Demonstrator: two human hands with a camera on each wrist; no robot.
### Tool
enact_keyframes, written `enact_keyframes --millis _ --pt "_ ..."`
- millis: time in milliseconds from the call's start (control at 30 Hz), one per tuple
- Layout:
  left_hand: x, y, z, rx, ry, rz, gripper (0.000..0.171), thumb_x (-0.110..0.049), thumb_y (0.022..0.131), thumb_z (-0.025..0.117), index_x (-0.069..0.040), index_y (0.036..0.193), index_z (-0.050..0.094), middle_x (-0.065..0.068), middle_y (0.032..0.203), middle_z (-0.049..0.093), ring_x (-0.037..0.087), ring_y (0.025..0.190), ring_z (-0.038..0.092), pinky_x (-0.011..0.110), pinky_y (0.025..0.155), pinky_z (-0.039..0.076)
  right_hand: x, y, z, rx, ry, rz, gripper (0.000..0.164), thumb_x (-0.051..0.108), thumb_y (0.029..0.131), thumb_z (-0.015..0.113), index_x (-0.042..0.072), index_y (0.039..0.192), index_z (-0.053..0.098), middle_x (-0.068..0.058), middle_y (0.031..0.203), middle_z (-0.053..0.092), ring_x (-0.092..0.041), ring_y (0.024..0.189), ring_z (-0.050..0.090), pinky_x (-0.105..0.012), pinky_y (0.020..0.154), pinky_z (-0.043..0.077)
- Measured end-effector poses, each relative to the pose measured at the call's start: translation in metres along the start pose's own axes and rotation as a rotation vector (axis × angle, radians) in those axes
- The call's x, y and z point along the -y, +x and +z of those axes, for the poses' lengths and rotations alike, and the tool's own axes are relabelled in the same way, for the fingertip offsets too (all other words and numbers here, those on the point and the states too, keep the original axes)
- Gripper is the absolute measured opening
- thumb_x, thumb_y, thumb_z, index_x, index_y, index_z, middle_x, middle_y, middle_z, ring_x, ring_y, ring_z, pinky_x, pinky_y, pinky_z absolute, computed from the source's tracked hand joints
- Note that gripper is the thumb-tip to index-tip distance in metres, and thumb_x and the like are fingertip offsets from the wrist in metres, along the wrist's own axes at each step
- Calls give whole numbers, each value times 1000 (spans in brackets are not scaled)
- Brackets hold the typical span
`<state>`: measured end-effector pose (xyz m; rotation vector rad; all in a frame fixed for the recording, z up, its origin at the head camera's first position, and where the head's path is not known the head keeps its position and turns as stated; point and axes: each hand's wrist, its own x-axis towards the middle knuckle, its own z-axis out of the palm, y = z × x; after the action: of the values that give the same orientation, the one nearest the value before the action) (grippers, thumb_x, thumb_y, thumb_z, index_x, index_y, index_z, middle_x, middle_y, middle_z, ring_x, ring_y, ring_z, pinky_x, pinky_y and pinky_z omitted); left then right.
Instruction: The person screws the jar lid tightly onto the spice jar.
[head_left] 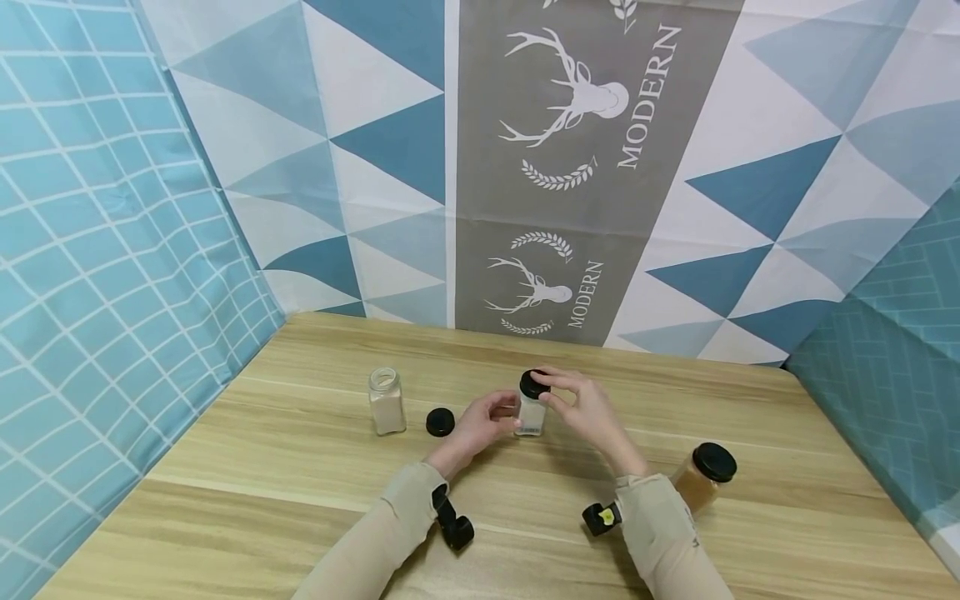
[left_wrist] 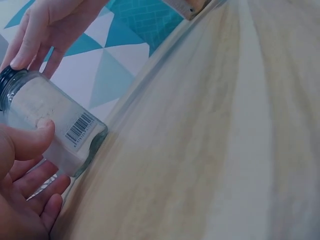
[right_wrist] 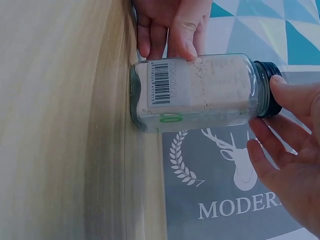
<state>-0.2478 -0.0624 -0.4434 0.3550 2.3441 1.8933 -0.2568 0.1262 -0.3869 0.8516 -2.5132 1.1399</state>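
Note:
A square glass jar (right_wrist: pixel 215 82) of pale powder with a barcode label stands upright on the table, its black lid (head_left: pixel 534 384) on top. My left hand (head_left: pixel 480 427) holds the jar's lower part from the left, with the thumb on the glass near the label and the fingers behind it. From the right, my right hand (head_left: pixel 585 408) pinches the black lid between thumb and fingers. Left of my left hand lies a loose black lid (head_left: pixel 440 422), flat on the table. Beyond it stands a lidless glass jar (head_left: pixel 387 408) of similar pale powder.
A larger jar (head_left: pixel 697 483) with orange-brown contents and a black lid stands at the right, partly hidden by the right sleeve. Patterned cloth (head_left: pixel 390 150) hangs behind the wooden table (head_left: pixel 300 467), with blue tiled cloth (head_left: pixel 105 217) along the left side.

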Motion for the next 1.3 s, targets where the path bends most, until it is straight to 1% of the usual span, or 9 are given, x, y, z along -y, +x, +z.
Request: enact_keyframes --millis 100,333,600,700,833,900,967,1133,1300 --pt "-1 -3 2 -16 0 9 48 -11 85 63 -2 129 47 16 124 53 31 112 52 37 88 47 3 -1 0 -8 -8 18 31 15 82 67 15 112 66 -5 124 58 -27 117 51 -47 98 38" --pt "-3 -4 3 -12 -12 20 48 -11 86 61 -1 131 45 17 125 52 32 112 51 38 88 47 6 0 -1 -19 -27 30 31 13 81 68 14 112 66 -7 123 58 -29 116 52 -47 96 39" --pt "-5 -2 3 10 -8 -3 51 -14 87 61 -1 133 43 17 127 51 30 114 52 38 90 46 9 1 -2 8 -5 68 31 12 83 66 13 113 64 -6 122 59 -26 116 51 -46 100 36" --pt "-11 -7 3 7 -16 -23 53 -12 86 62 0 134 41 20 129 49 33 115 49 40 91 45 9 1 0 8 -12 64 31 11 82 65 12 113 63 -6 121 58 -26 116 50 -47 100 35" --pt "-16 -13 2 -37 -5 -56 57 -12 84 64 0 134 39 22 131 46 36 116 46 44 91 44 12 2 2 -28 -33 18 31 6 79 66 11 110 64 -9 123 56 -28 118 47 -51 100 33" --pt "-14 -14 1 -63 19 -56 59 -14 83 66 -1 133 39 21 131 44 36 117 46 45 91 44 14 3 4 -54 -50 -28 31 4 77 67 10 108 65 -11 123 56 -30 118 46 -52 99 32" --pt "-17 -17 -2 -77 37 -58 60 -16 82 67 -1 134 39 21 132 44 35 117 46 45 91 44 16 4 6 -78 -70 -81 30 2 76 67 8 106 65 -12 119 58 -31 115 47 -51 97 34" --pt "-21 -25 -8 -77 76 -58 60 -16 84 65 -1 135 36 20 133 43 35 116 47 45 90 44 22 6 9 -115 -119 -170 24 2 77 68 6 100 68 -10 111 63 -29 107 53 -48 93 38" --pt "-22 -36 -19 -74 122 -44 54 -14 85 62 -1 133 40 19 130 46 34 112 49 43 89 45 34 8 14 -93 -188 -194 20 5 79 67 11 97 69 -5 105 67 -25 102 58 -48 95 37"
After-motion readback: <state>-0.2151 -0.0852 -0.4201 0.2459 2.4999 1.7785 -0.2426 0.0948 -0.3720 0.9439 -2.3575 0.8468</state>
